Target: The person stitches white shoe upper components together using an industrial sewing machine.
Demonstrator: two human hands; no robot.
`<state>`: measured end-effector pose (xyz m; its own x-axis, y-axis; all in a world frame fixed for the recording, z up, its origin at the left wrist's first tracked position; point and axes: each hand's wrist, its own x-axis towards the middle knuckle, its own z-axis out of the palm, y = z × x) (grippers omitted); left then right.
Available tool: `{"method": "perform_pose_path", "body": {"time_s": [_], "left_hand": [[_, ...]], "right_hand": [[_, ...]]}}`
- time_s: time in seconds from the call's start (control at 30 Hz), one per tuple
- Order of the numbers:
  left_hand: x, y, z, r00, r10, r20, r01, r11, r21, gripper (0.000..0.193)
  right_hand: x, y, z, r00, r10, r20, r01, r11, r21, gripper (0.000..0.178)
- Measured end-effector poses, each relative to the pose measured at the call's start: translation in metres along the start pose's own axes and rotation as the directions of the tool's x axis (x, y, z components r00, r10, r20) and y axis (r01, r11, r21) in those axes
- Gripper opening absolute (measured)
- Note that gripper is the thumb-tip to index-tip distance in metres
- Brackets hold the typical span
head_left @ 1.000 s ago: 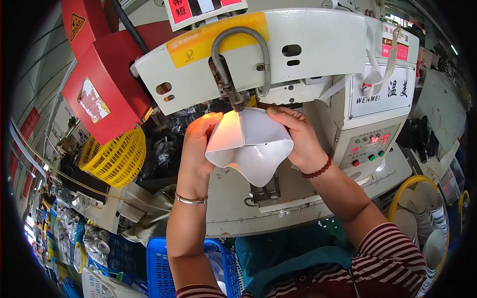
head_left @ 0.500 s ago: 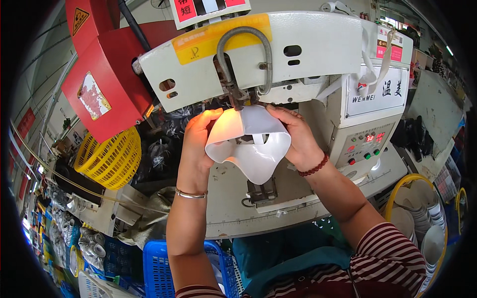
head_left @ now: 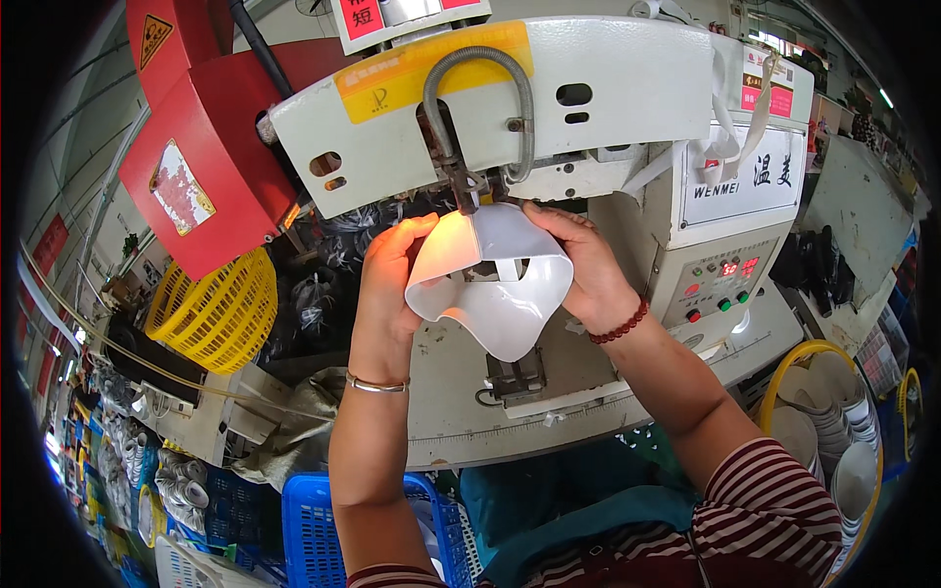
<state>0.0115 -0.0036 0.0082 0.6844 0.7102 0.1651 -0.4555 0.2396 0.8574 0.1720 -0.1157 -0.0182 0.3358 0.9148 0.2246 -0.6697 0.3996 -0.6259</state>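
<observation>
A glossy white shoe upper [head_left: 515,309], curved and open in the middle, is held up beneath the arm of a pale grey machine [head_left: 627,78]. My left hand [head_left: 388,269] grips its left edge, the fingers bent and the thumb side toward the piece. At the upper right edge, my right hand [head_left: 586,263] pinches the material between thumb and fingers. The machine's metal working head [head_left: 465,193] comes down at the seam along the top of the upper; whether it touches cannot be made out. Warm orange light falls on the upper's left half.
A control panel [head_left: 720,279] with lit red digits stands at the right. A red machine housing [head_left: 206,147] and a yellow basket [head_left: 221,314] are at the left. Below lies a blue basket [head_left: 312,539]; at the lower right, a yellow-rimmed basket [head_left: 769,392] holds stacked white pieces.
Both hands and the white upper stay almost in place. The working head looks very slightly lower against the seam, and the view has shifted a little.
</observation>
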Motion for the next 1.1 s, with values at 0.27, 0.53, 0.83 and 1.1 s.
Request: {"method": "perform_pose_path", "body": {"time_s": [0.27, 0.53, 0.83, 1.1], "left_hand": [[-0.003, 0.002, -0.002, 0.997, 0.003, 0.077, -0.002, 1.000, -0.011, 0.017], [0.001, -0.011, -0.009, 0.997, -0.045, 0.061, 0.048, 0.998, -0.048, 0.019], [0.001, -0.033, -0.019, 0.992, -0.119, 0.029, 0.123, 0.977, -0.176, 0.022], [-0.039, -0.046, -0.018, 0.990, -0.135, -0.045, 0.112, 0.933, -0.341, 0.017]], "right_hand": [[-0.001, 0.000, -0.005, 0.998, 0.009, 0.056, -0.005, 0.998, -0.069, 0.020], [0.003, 0.003, -0.015, 0.995, 0.099, 0.000, -0.099, 0.995, 0.016, 0.014], [0.010, 0.025, -0.034, 0.987, 0.123, -0.107, -0.127, 0.991, -0.034, 0.016], [-0.035, 0.015, -0.030, 0.989, 0.089, -0.121, -0.099, 0.992, -0.079, 0.031]]}}
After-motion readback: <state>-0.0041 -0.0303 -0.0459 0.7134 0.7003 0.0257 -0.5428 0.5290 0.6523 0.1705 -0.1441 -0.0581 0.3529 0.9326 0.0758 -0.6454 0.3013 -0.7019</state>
